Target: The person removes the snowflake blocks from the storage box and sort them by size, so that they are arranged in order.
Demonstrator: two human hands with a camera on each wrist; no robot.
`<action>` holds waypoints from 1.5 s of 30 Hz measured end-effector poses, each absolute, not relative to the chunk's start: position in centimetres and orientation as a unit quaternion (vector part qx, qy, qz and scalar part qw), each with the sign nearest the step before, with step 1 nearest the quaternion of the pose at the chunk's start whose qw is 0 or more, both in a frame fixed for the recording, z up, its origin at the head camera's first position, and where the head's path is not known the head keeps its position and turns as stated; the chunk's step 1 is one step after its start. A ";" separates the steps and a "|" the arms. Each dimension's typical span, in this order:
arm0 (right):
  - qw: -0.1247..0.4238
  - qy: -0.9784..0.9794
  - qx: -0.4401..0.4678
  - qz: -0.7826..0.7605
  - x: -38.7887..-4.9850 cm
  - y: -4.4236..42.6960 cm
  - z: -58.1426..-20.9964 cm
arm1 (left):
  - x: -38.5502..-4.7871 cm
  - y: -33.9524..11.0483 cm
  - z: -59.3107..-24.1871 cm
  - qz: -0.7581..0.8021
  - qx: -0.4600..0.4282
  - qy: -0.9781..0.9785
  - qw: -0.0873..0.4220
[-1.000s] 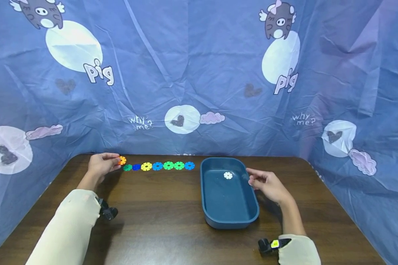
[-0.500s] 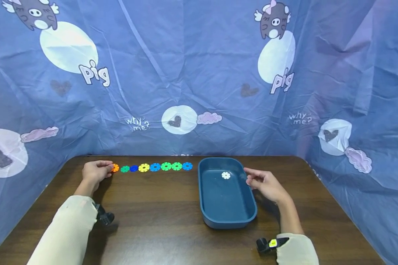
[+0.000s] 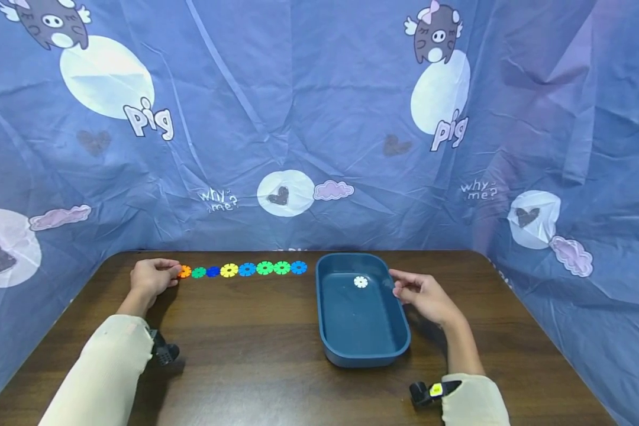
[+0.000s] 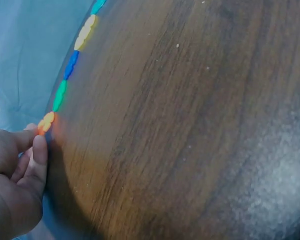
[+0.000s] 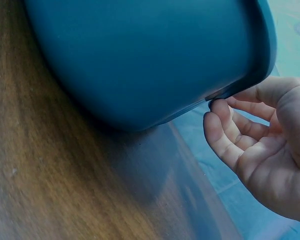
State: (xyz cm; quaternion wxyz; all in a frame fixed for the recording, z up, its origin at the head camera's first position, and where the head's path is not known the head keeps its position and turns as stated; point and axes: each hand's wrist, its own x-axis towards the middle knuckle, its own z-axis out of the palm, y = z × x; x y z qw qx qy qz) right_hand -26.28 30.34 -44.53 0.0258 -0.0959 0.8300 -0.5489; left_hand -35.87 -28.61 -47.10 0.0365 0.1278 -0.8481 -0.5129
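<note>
In the head view my left hand (image 3: 153, 278) pinches an orange notched plastic disc (image 3: 184, 271) between thumb and fingers, at the left end of a row of similar discs. Beside it come a teal-green disc (image 3: 199, 272), a dark blue disc (image 3: 213, 271) and a yellow disc (image 3: 229, 270). The left wrist view shows the orange disc (image 4: 46, 123) low at the table edge, close to the green one. My right hand (image 3: 425, 297) touches the outside of a blue plastic basin (image 3: 363, 358) near its right rim, fingers loosely bent. Inside lies a white disc (image 3: 360, 282).
More discs continue the row rightward, blue (image 3: 247, 270), green and blue, ending short of the basin. The wooden table (image 3: 245, 367) meets a blue printed cloth (image 3: 293, 118) behind. A black wrist camera (image 3: 165, 349) sits by the left sleeve.
My left hand has brought the orange disc down and left, from above the green disc to the row's left end. My right hand stays at the basin. The whole view has shifted slightly.
</note>
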 end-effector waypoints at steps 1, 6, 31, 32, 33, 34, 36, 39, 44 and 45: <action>0.026 0.831 -0.096 -0.547 -26.3 30.3 -44.5 | -35.9 -28.6 -47.1 -0.515 0.127 -0.847 0.037; 0.025 0.835 -0.091 -0.542 -26.3 30.4 -44.6 | -35.9 -28.7 -47.1 -0.525 0.111 -0.843 0.036; 0.025 0.840 -0.090 -0.534 -26.1 30.3 -44.3 | -36.6 -21.6 -41.7 -0.455 -0.009 -0.889 0.057; 0.025 0.840 -0.089 -0.534 -26.1 30.3 -44.2 | -36.7 -21.0 -41.5 -0.450 -0.020 -0.891 0.059; 0.025 0.840 -0.089 -0.535 -26.1 30.2 -44.2 | -36.8 -20.3 -41.2 -0.448 -0.031 -0.892 0.060; 0.026 0.839 -0.088 -0.537 -26.1 30.2 -44.2 | -36.9 -19.7 -41.0 -0.445 -0.045 -0.892 0.062; 0.026 0.838 -0.087 -0.537 -26.1 30.2 -44.1 | -37.2 -18.4 -40.7 -0.441 -0.071 -0.892 0.067; 0.026 0.838 -0.087 -0.539 -26.1 30.3 -44.1 | -37.3 -16.5 -40.1 -0.432 -0.108 -0.893 0.063; 0.027 0.837 -0.089 -0.539 -26.2 30.4 -44.2 | -37.2 -12.9 -39.1 -0.409 -0.147 -0.899 0.047; 0.026 0.837 -0.090 -0.539 -26.2 30.4 -44.2 | -37.2 -12.2 -39.0 -0.407 -0.154 -0.899 0.044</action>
